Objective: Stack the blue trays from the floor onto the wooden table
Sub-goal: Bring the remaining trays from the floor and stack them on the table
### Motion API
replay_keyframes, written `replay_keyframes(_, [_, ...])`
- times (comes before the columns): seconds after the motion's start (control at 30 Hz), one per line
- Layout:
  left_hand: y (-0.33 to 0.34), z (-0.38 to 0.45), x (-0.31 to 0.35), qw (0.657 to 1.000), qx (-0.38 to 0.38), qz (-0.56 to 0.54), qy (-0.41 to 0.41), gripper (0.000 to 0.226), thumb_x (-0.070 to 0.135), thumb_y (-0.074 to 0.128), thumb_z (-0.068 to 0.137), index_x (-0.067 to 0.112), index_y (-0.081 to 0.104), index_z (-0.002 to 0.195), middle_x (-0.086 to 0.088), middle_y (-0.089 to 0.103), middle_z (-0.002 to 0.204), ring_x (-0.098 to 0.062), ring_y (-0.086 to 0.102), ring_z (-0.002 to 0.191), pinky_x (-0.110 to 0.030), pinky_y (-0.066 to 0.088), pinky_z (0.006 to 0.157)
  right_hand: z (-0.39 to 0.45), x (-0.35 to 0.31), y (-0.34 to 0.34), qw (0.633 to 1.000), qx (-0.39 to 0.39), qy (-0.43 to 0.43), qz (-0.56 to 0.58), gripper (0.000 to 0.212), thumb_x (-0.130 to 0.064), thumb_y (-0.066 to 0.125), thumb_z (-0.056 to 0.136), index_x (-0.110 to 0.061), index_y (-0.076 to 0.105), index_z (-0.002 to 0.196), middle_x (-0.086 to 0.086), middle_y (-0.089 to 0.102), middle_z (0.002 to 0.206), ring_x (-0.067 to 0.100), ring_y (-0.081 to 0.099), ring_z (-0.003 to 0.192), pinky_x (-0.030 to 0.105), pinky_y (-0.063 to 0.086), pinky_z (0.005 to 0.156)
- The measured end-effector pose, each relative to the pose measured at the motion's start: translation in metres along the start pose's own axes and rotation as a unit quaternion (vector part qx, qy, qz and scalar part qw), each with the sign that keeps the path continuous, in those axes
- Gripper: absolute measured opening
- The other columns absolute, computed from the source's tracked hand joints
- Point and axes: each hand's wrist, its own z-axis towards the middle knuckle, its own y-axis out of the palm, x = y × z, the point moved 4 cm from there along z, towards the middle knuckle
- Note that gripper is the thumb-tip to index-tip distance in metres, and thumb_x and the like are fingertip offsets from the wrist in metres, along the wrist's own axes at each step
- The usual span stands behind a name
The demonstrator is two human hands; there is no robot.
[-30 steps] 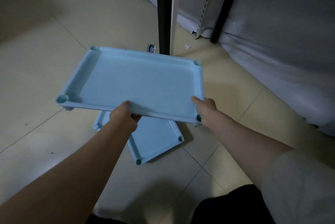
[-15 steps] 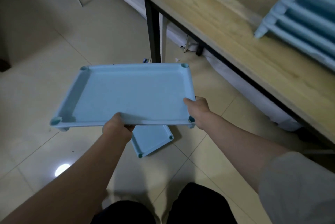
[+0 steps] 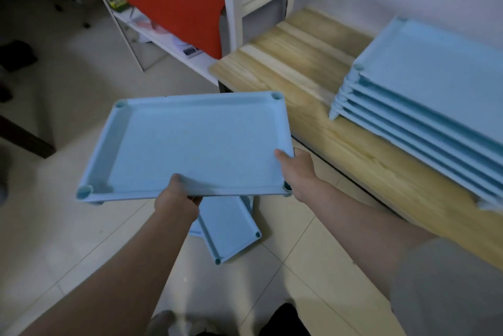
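Note:
A light blue tray (image 3: pixel 196 145) is held level in the air above the floor, left of the wooden table (image 3: pixel 307 69). My left hand (image 3: pixel 177 199) grips its near rim, thumb on top. My right hand (image 3: pixel 296 172) grips its near right corner. A stack of several blue trays (image 3: pixel 435 107) sits on the table at the right. Another blue tray (image 3: pixel 231 229) lies on the tiled floor below, partly hidden by the held tray and my left arm.
A white shelf unit (image 3: pixel 231 9) with a red cloth-covered load (image 3: pixel 174 1) and cardboard boxes stands behind the table's left end. A dark furniture edge (image 3: pixel 24 137) is at the far left. Beige tiles (image 3: pixel 68 240) spread to the left.
The held tray has risen and moved toward the table. My view has lifted, so the table top, the tray stack and the shelf unit now show.

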Motion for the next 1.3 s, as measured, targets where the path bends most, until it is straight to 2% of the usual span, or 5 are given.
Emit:
replay_keyframes(0.17, [0.038, -0.045, 0.001, 0.997, -0.073, 0.014, 0.016, 0.041, 0.028, 0.073, 0.081, 0.018, 0.062, 0.120, -0.001, 0.067, 0.096, -0.019, 0.062, 0.067, -0.033, 0.049, 0.040, -0.015, -0.035, -0.048, 0.998, 0.041, -0.030, 0.027, 0.031, -0.033, 0.056, 0.091, -0.006, 0.062, 0.105, 0.013, 0.068, 0.105, 0.026, 0.063, 0.084, 0.033, 0.048, 0.069])
replay_keyframes(0.43, [0.100, -0.115, -0.009, 0.992, -0.107, 0.058, 0.040, 0.049, 0.033, 0.080, 0.075, 0.015, 0.063, 0.118, -0.004, 0.067, 0.104, -0.023, 0.065, 0.073, -0.038, 0.056, 0.055, -0.027, -0.075, -0.125, 0.991, 0.096, -0.050, 0.075, 0.033, -0.035, 0.058, 0.092, -0.003, 0.063, 0.101, 0.009, 0.061, 0.087, 0.022, 0.054, 0.067, 0.028, 0.039, 0.055])
replay_keyframes(0.83, [0.178, -0.200, -0.058, 0.971, -0.190, 0.134, 0.057, 0.032, 0.029, 0.071, 0.086, 0.012, 0.061, 0.111, -0.006, 0.066, 0.090, -0.022, 0.063, 0.068, -0.036, 0.052, 0.048, -0.025, -0.093, -0.229, 0.977, 0.179, -0.089, 0.077, 0.025, -0.032, 0.051, 0.096, -0.007, 0.052, 0.092, 0.009, 0.049, 0.079, 0.020, 0.042, 0.058, 0.026, 0.033, 0.048])
replay_keyframes(1.13, [0.233, -0.258, -0.115, 0.943, -0.290, 0.141, 0.084, 0.035, 0.030, 0.062, 0.093, 0.012, 0.055, 0.122, -0.006, 0.065, 0.122, -0.016, 0.063, 0.075, -0.035, 0.053, 0.063, -0.032, -0.093, -0.319, 0.957, 0.265, -0.098, 0.073, 0.022, -0.027, 0.051, 0.093, -0.007, 0.054, 0.101, 0.013, 0.059, 0.092, 0.025, 0.052, 0.066, 0.029, 0.040, 0.052])
replay_keyframes(1.3, [0.263, -0.284, -0.148, 0.931, -0.322, 0.162, 0.064, 0.046, 0.033, 0.057, 0.096, 0.008, 0.052, 0.134, -0.006, 0.067, 0.113, -0.018, 0.050, 0.128, -0.037, 0.053, 0.075, -0.041, -0.092, -0.366, 0.949, 0.292, -0.086, 0.080, 0.013, -0.023, 0.048, 0.095, -0.011, 0.050, 0.101, 0.008, 0.055, 0.090, 0.020, 0.050, 0.062, 0.021, 0.033, 0.039])
